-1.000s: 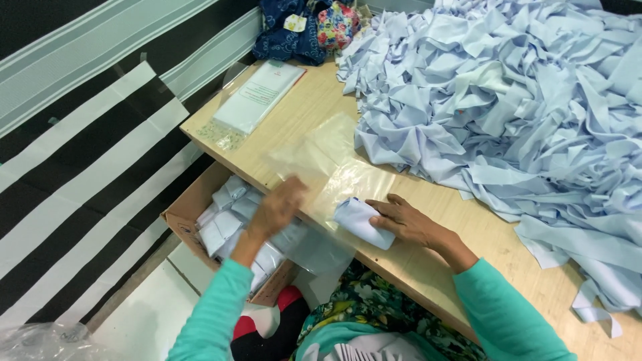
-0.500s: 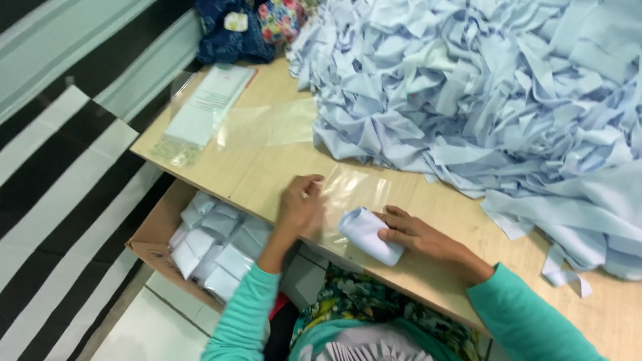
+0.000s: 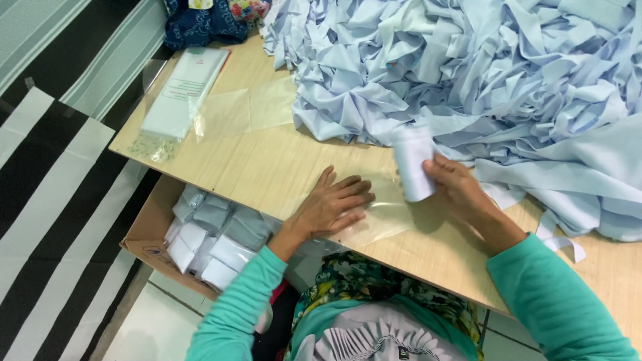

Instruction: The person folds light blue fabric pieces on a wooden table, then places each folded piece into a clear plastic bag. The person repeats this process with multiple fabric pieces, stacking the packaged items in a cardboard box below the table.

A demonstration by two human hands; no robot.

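My left hand [image 3: 332, 204] lies flat, fingers spread, pressing a clear plastic bag [image 3: 386, 212] onto the wooden table [image 3: 267, 164]. My right hand [image 3: 456, 187] holds a rolled, folded pale-blue cloth piece [image 3: 412, 162] upright just above the far end of the bag. A big heap of pale-blue cloth [image 3: 488, 73] fills the table behind and to the right of both hands.
A cardboard box [image 3: 150, 237] of bagged folded cloth pieces stands on the floor below the table's left edge. More clear bags [image 3: 244, 110] and a white packet [image 3: 184, 90] lie at the table's left end. Dark patterned fabric [image 3: 200, 23] sits at the far corner.
My right hand lifted the rolled cloth off the table and moved it away from me. My left hand went from holding the bag's edge to pressing it flat.
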